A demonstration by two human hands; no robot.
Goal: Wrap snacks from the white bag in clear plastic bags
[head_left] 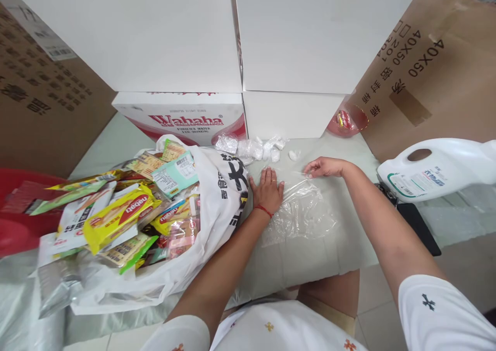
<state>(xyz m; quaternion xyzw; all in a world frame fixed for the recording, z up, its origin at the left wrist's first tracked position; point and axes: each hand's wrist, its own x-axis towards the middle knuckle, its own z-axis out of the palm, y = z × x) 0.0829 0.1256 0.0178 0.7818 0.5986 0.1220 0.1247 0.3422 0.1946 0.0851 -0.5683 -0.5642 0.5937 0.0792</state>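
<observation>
A clear plastic bag (306, 211) lies spread and creased on the pale table cover. My left hand (268, 191), with a red string at the wrist, rests flat on its left part, fingers spread. At the bag's far right corner is my right hand (321, 167), its thumb and forefinger brought together at the film's edge. Beyond my hands sit several crumpled bundles of clear plastic (250, 147) and a small white wad (293, 155). Left of my left hand, a white carrier bag (217, 201) lies on its side, full of packaged snacks (120, 214).
A Wahaba-marked carton (182, 116) and white boxes (294, 114) stand at the back. Brown cartons (426, 72) flank both sides. On the right are a white detergent bottle (430, 168), a black phone-like object (418, 227) and a pink bowl (346, 121). A red basin (15, 232) sits far left.
</observation>
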